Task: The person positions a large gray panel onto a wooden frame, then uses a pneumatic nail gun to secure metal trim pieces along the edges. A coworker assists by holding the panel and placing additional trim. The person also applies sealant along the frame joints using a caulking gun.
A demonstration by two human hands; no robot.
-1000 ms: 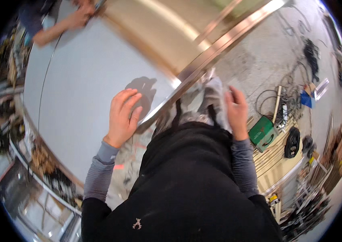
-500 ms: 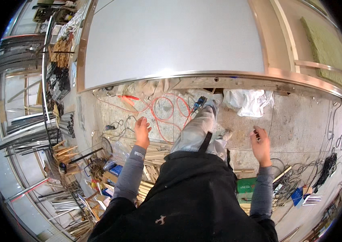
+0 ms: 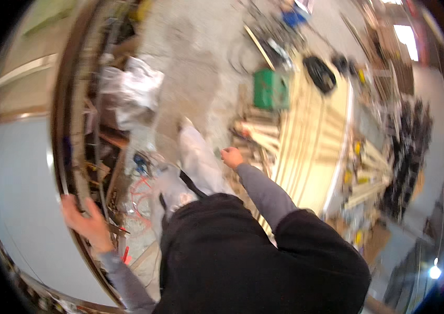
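My left hand [image 3: 87, 224] is open, thumb and fingers spread, over the metal-edged rim of a large framed panel [image 3: 20, 183] on the left. Whether the fingertips touch that rim is hard to tell. My right hand [image 3: 232, 157] hangs beside my right leg with its fingers curled closed. Something small may be in it, but blur hides what. Near it lies a pile of short wooden offcuts [image 3: 256, 133] on the floor.
Long pale boards [image 3: 311, 133] lie to the right, with a black bag [image 3: 319, 74] on them. A green box [image 3: 270, 90] stands ahead. White plastic sheeting [image 3: 137, 86] lies by the panel's base. A red hose [image 3: 139, 196] and cables [image 3: 245, 52] run over the floor.
My body has turned right, so the panel now stands on my left instead of ahead. My left hand has moved to the panel's rim and spread; my right hand remains closed.
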